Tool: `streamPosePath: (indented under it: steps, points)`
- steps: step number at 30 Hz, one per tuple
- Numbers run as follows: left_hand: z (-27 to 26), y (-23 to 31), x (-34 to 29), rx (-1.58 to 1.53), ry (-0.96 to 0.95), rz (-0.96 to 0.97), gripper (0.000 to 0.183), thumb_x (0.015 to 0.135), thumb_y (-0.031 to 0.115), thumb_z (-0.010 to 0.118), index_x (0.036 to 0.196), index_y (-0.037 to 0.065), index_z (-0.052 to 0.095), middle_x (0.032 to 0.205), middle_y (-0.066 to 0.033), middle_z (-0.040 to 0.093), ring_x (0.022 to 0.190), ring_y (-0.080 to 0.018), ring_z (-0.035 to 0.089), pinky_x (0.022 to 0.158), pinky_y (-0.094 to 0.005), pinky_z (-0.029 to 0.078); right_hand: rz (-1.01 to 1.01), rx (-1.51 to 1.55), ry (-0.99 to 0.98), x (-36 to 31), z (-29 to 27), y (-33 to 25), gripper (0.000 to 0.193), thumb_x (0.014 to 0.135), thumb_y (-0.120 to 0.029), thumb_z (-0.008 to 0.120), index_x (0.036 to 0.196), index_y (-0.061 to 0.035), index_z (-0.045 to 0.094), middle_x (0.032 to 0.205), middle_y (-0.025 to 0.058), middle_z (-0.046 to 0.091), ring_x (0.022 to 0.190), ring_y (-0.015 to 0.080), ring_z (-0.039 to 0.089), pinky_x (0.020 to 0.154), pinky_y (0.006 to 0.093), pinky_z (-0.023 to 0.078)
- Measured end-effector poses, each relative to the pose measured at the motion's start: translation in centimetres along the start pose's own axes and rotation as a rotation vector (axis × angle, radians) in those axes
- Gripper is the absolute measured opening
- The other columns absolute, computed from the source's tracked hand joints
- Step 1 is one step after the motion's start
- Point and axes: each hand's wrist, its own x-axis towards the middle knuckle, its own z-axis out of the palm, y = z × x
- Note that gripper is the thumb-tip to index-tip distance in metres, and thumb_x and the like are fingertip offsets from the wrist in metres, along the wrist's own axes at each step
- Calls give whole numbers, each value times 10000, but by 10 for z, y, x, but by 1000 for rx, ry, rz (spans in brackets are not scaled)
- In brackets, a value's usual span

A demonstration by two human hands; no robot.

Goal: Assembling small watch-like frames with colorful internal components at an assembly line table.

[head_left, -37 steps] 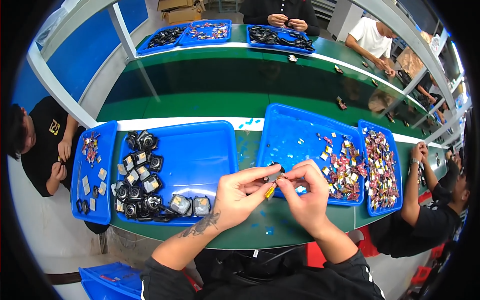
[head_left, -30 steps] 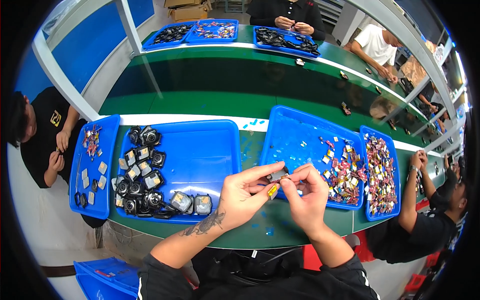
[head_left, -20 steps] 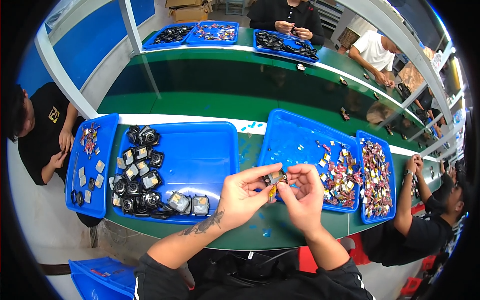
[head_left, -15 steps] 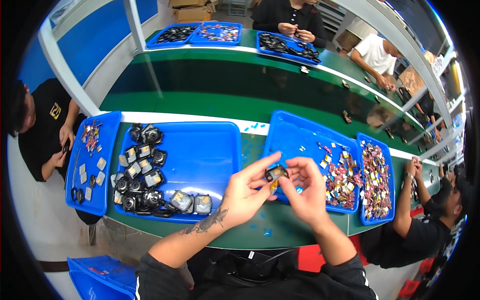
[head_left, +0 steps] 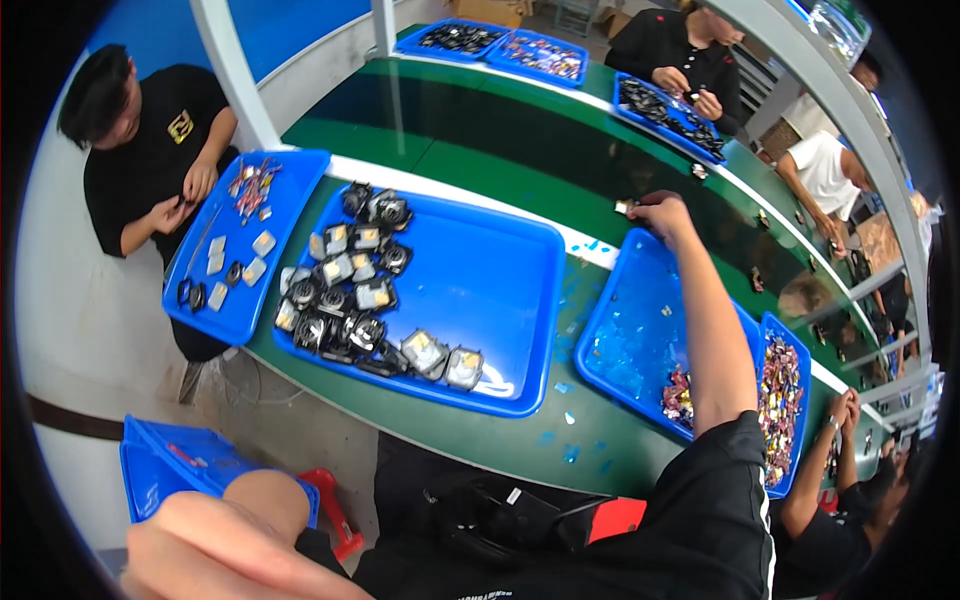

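Note:
My right hand (head_left: pixel 662 214) reaches over the green conveyor belt with its fingers closed on a small electronic module (head_left: pixel 624 207), whose light face shows at the fingertips. Beneath that arm lies a blue tray (head_left: pixel 625 320) with blue film scraps and a pile of small wired parts (head_left: pixel 678 398). Low at the left, close to the camera, is my left hand (head_left: pixel 205 545), large and blurred. Its fingers cannot be made out. The blue tray (head_left: pixel 480 300) in the middle holds black round-faced housings (head_left: pixel 335 298) and grey square-backed ones (head_left: pixel 425 352) along its left and front.
Another blue tray (head_left: pixel 225 300) with grey squares stands at the left, beside a seated person (head_left: pixel 150 160). A tray of wired parts (head_left: pixel 780 400) is at the right. Modules (head_left: pixel 757 280) lie along the belt (head_left: pixel 480 130). Metal posts (head_left: pixel 235 75) rise at the far left. Several people work around.
My hands have parted. The right carried the small module away and forward to the belt; the left dropped back to the lower left. The whole view has shifted and turned.

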Motion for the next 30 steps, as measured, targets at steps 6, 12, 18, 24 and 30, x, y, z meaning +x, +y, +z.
streamPosePath:
  steps: [6, 12, 18, 24, 30]
  points:
    - [-6, -30, -24, -186, 116, 204, 95, 822, 72, 718, 752, 95, 659, 730, -5, 687, 655, -134, 665, 525, -246, 492, -80, -169, 124, 3, -26, 16, 468, 711, -260, 810, 1081, -10, 669, 1015, 167, 682, 902, 260, 662, 812, 359, 514]
    - [26, -137, 10, 651, -297, -288, 254, 745, 221, 745, 947, 77, 692, 930, -120, 688, 803, -248, 652, 723, -369, 511, -343, 2, -7, -102, -112, -4, 190, 832, -139, 690, 962, -1, 682, 730, 27, 629, 690, 85, 573, 634, 260, 474]
    - [44, -189, -35, 833, -513, -534, 364, 634, 234, 810, 920, 50, 679, 1006, -74, 643, 1037, -279, 534, 900, -407, 428, -398, -322, 14, -197, -153, 22, 122, 811, -101, 672, 880, -1, 685, 758, 115, 685, 700, 218, 666, 654, 337, 515]
    - [51, -201, -14, 364, -71, -582, 140, 729, -21, 729, 852, -10, 664, 780, -98, 647, 693, -163, 639, 629, -267, 510, -307, -405, 92, -247, -152, 51, 102, 798, -96, 669, 855, -13, 685, 821, 171, 672, 747, 315, 663, 693, 377, 524]
    - [148, -182, 36, -134, -156, -525, 213, 765, -30, 735, 972, -13, 688, 828, -45, 627, 716, -105, 622, 642, -206, 500, -303, 410, -285, -322, -66, -18, 255, 862, -133, 691, 1082, -20, 629, 877, 79, 674, 741, 142, 644, 657, 287, 531]
